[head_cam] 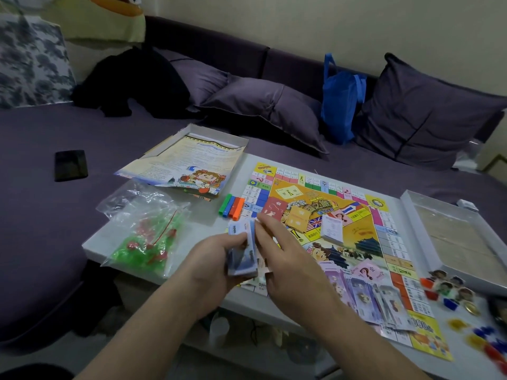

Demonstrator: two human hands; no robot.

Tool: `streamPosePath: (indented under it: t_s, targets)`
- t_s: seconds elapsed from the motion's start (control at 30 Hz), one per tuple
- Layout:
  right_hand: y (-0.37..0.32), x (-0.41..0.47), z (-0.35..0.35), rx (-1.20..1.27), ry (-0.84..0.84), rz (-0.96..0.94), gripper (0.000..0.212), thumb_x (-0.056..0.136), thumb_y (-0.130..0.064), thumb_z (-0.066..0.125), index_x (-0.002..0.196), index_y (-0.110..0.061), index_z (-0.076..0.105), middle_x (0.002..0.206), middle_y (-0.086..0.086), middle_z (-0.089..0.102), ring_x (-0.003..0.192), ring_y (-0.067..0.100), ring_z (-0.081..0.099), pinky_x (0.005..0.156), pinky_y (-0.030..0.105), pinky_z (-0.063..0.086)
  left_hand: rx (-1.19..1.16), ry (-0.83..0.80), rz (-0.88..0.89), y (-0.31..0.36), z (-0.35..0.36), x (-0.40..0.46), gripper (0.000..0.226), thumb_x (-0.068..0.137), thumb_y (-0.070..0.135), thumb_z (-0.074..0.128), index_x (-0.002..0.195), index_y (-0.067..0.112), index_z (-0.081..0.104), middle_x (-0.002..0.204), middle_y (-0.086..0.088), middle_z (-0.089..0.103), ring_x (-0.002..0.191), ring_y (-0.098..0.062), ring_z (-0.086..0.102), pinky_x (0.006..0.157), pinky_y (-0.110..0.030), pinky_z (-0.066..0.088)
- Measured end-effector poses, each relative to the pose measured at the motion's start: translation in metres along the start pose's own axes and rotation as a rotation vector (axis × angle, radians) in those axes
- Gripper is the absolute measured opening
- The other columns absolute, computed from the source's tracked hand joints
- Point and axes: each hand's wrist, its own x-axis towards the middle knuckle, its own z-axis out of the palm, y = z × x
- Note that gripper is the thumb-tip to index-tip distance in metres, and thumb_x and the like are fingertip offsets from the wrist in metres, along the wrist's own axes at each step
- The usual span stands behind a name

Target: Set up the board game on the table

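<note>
Both hands meet over the tabletop's near edge, sorting play money. Left hand [219, 256]: fingers curled around a stack of banknotes [242, 259], gripping it from below. Right hand [285, 259]: fingertips [260, 223] pinch the top note, apparently peeling it off; remaining fingers are loosely extended. Far left, off the table: phone [70, 165] on the sofa. Tabletop's left edge: bag of green and red pieces [145, 229]; behind it, rule sheet [186, 168] in the box. Centre: four coloured bars [231, 205] beside the game board [356, 242]. Purple notes [365, 292] lie on the board's near side. Right corner: pawns [447, 289]. The next move likely calls for dealing separated notes into piles by denomination.
</note>
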Motion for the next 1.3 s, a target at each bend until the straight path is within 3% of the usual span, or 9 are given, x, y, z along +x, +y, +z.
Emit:
streamPosePath:
  t_s: [0.13,0.2,0.3,0.43,0.57,0.7,0.83,1.0,1.3]
  targets:
    - [0.001,-0.011,-0.005,0.267,-0.115,0.105,0.088,0.096,-0.003,0.052,0.168,-0.023,0.006,0.173,-0.020,-0.004,0.155,-0.008,-0.004,0.120,0.008,0.012,0.112,0.031,0.065,-0.014,0.009,0.007,0.034,0.101,0.021,0.062,0.134,0.012,0.063,0.118,-0.022,0.073,0.107,-0.037,0.072,0.082,-0.043,0.059]
    - [0.003,-0.014,-0.007,0.419,-0.137,0.195,0.096,0.096,-0.001,0.055,0.168,-0.030,-0.002,0.170,-0.029,-0.009,0.153,-0.012,-0.010,0.124,0.014,0.012,0.184,0.059,0.085,-0.018,0.013,0.011,0.031,0.102,0.023,0.061,0.132,0.013,0.064,0.115,-0.021,0.074,0.101,-0.034,0.074,0.077,-0.040,0.060]
    - [0.004,-0.017,-0.014,0.682,-0.135,0.378,0.107,0.092,0.001,0.062,0.166,-0.041,-0.004,0.169,-0.024,0.013,0.155,-0.003,0.016,0.121,0.028,0.038,0.265,0.121,0.119,-0.022,0.018,0.016,0.026,0.105,0.024,0.059,0.129,0.016,0.066,0.110,-0.016,0.077,0.098,-0.031,0.077,0.080,-0.043,0.062]
    - [0.002,-0.019,-0.020,0.830,-0.220,0.442,0.083,0.092,0.005,0.060,0.146,-0.051,0.029,0.128,-0.014,0.057,0.097,-0.015,0.058,0.072,0.006,0.049,0.415,0.150,0.211,-0.029,0.030,0.017,0.028,0.108,0.028,0.054,0.135,0.024,0.059,0.113,-0.007,0.076,0.099,-0.024,0.077,0.087,-0.045,0.064]
    - [-0.002,-0.018,-0.010,0.823,-0.252,0.485,0.094,0.078,-0.023,0.062,0.161,-0.037,0.021,0.144,-0.009,0.052,0.128,0.003,0.055,0.101,0.027,0.056,0.426,0.173,0.193,-0.037,0.041,0.017,0.024,0.106,0.028,0.058,0.129,0.022,0.057,0.110,-0.004,0.074,0.083,-0.013,0.078,0.065,-0.029,0.062]
    - [0.003,-0.017,-0.008,0.820,-0.308,0.483,0.092,0.077,-0.018,0.063,0.159,-0.034,0.026,0.140,-0.005,0.054,0.128,0.009,0.058,0.102,0.035,0.057,0.363,0.181,0.125,-0.037,0.045,0.015,0.016,0.103,0.019,0.064,0.117,0.012,0.063,0.093,-0.006,0.074,0.071,-0.013,0.075,0.051,-0.023,0.055]
    - [0.010,-0.017,-0.010,0.713,-0.347,0.474,0.108,0.075,-0.018,0.076,0.161,-0.037,0.013,0.151,-0.010,0.039,0.138,0.014,0.050,0.104,0.039,0.056,0.344,0.206,0.067,-0.032,0.040,0.013,0.026,0.099,0.013,0.068,0.124,0.009,0.063,0.106,-0.015,0.075,0.093,-0.029,0.076,0.065,-0.037,0.062]
    - [0.010,-0.015,-0.020,0.459,-0.328,0.322,0.132,0.077,-0.027,0.087,0.160,-0.047,-0.015,0.164,-0.033,-0.010,0.160,0.009,0.001,0.125,0.041,0.032,0.508,0.118,0.053,-0.033,0.037,0.008,0.023,0.099,0.015,0.064,0.122,0.018,0.065,0.111,-0.012,0.073,0.104,-0.029,0.072,0.086,-0.043,0.064]
    - [0.007,-0.011,-0.013,0.344,-0.358,0.257,0.112,0.078,-0.031,0.084,0.162,-0.036,0.010,0.159,-0.022,0.015,0.153,0.012,0.020,0.121,0.037,0.039,0.530,0.099,-0.038,-0.034,0.033,0.000,0.018,0.096,0.015,0.066,0.114,0.014,0.064,0.103,-0.015,0.074,0.096,-0.030,0.075,0.083,-0.048,0.065]
